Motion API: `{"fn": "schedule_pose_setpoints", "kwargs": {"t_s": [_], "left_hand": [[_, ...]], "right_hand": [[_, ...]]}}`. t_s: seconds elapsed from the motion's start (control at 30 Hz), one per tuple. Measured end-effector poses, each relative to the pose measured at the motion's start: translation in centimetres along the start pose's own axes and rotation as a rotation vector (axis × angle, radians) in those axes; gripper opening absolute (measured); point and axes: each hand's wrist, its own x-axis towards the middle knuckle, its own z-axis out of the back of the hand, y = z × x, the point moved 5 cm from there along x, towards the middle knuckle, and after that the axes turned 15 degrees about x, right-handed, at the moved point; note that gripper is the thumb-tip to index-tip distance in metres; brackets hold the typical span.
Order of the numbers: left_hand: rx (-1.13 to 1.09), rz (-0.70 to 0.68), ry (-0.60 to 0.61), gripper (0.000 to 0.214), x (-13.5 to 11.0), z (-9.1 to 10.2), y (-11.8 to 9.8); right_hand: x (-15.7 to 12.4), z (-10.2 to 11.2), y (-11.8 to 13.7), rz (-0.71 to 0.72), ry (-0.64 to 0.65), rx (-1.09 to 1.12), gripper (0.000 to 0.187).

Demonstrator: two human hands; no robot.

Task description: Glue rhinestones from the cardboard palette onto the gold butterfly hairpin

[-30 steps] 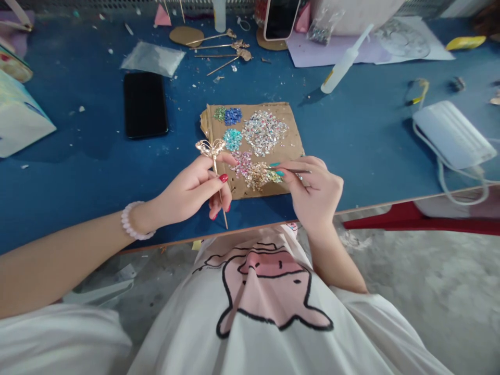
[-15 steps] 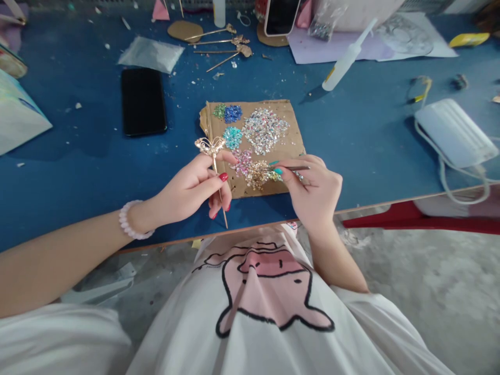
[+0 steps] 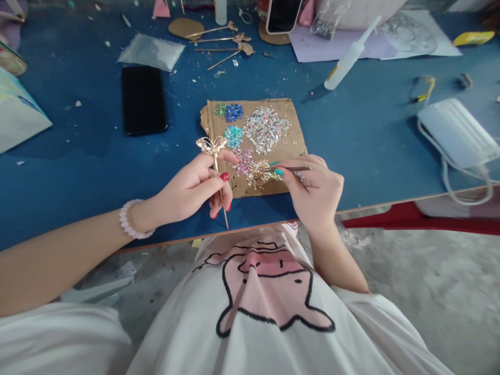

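Observation:
My left hand (image 3: 195,186) pinches the stem of a gold hairpin (image 3: 211,147) with a butterfly top, held upright at the left edge of a cardboard piece (image 3: 291,148). My right hand (image 3: 314,190) is closed on slim metal tweezers (image 3: 294,168). Their tips reach into the champagne-gold rhinestones (image 3: 257,175); whether they grip a stone is too small to tell. Other little heaps lie on the cardboard: pink rhinestones (image 3: 244,160), turquoise ones (image 3: 233,136), blue ones (image 3: 234,112), green ones (image 3: 220,109) and a large silvery pile (image 3: 266,129).
Left of the cardboard lies a black phone (image 3: 144,100), with a clear plastic bag (image 3: 152,52) behind it. Several gold hairpins (image 3: 238,39) rest at the back. A white glue bottle (image 3: 346,65) stands back right. A face mask (image 3: 459,133) lies near the right edge.
Both hands hold nearly the same pose, with the tweezers still in the gold rhinestones. The whole view has shifted very slightly.

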Motion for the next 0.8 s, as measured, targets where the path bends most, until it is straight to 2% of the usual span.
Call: {"fn": "schedule_pose_setpoints", "kwargs": {"t_s": [0.2,0.5,0.7,0.8], "left_hand": [[0.001,-0.016,0.008,0.023,0.01,0.00,-0.08],[0.003,-0.030,0.005,0.022,0.04,0.01,-0.10],[0.000,-0.040,0.009,0.022,-0.01,0.00,0.07],[0.004,-0.022,0.007,0.023,-0.02,0.01,0.11]], "right_hand": [[-0.02,-0.08,0.02,0.027,0.004,0.015,0.015],[-0.04,-0.02,-0.12,0.016,-0.015,-0.026,0.022],[0.02,-0.01,0.09,0.069,-0.018,0.044,0.017],[-0.04,-0.02,-0.06,0.037,-0.015,0.024,0.018]]}}
